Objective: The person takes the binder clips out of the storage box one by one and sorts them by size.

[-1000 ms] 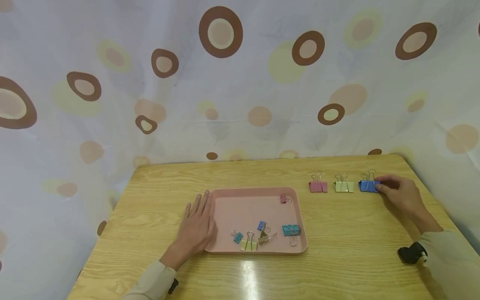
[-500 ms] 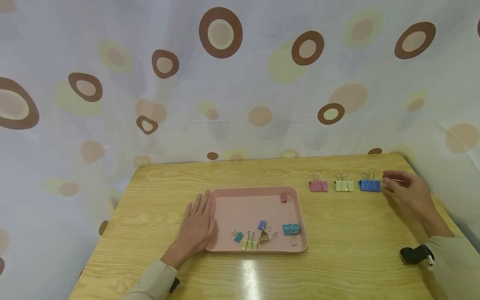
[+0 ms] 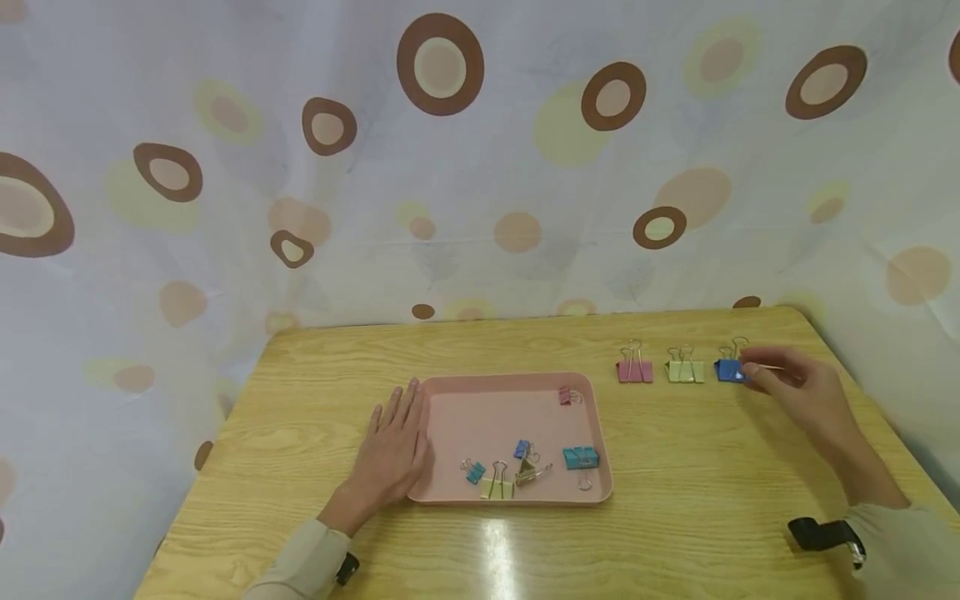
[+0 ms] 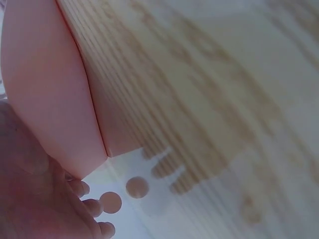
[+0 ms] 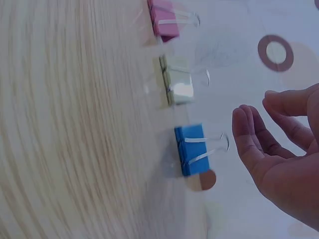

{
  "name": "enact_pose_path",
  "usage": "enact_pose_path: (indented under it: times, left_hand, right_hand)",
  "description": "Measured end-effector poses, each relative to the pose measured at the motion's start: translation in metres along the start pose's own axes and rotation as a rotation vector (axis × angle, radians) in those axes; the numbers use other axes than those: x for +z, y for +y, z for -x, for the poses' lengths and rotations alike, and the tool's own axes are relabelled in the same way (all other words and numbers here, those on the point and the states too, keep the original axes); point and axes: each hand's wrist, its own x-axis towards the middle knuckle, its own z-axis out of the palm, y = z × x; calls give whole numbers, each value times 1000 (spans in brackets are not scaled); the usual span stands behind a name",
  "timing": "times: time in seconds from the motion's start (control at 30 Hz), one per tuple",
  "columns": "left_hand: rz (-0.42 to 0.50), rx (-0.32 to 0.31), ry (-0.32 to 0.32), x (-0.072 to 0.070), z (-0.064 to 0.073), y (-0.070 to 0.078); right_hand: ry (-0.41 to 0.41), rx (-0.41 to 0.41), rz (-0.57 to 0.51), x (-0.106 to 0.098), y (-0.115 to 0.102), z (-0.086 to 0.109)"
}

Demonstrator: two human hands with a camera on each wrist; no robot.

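My left hand [image 3: 392,454] lies with straight fingers along the left rim of the pink tray [image 3: 480,385], touching its wall. My right hand [image 5: 289,144] is off the table, fingers loosely bent and apart, with nothing between them. In the right wrist view it is beside the handles of a blue binder clip [image 5: 193,149]. That clip stands at the right end of a row with a pale green binder clip [image 3: 685,372] and a pink binder clip [image 3: 634,372]. In the head view the right fingers cover part of the blue clip.
Inside the tray are a small pink binder clip [image 3: 566,396], a larger teal one [image 3: 581,457], a small teal one [image 3: 476,472], a small blue one [image 3: 521,449], a pale yellow-green one [image 3: 497,489] and an olive one [image 3: 527,472]. A patterned cloth [image 3: 517,275] hangs behind the table.
My right hand let go of the blue binder clip, drew back to the right, then came back left in front of it. The left hand and the tray have stayed put.
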Motion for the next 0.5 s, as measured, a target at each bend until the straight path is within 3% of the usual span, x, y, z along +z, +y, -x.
enact_pose_path:
  times: [0.27, 0.5]
  left_hand:
    - [-26, 7, 9, -2, 0, 0]
    - [-18, 16, 11, -4, -2, 1]
  right_hand:
    - [-71, -47, -80, 29, -20, 12]
    - [-115, -88, -7, 54, -40, 20]
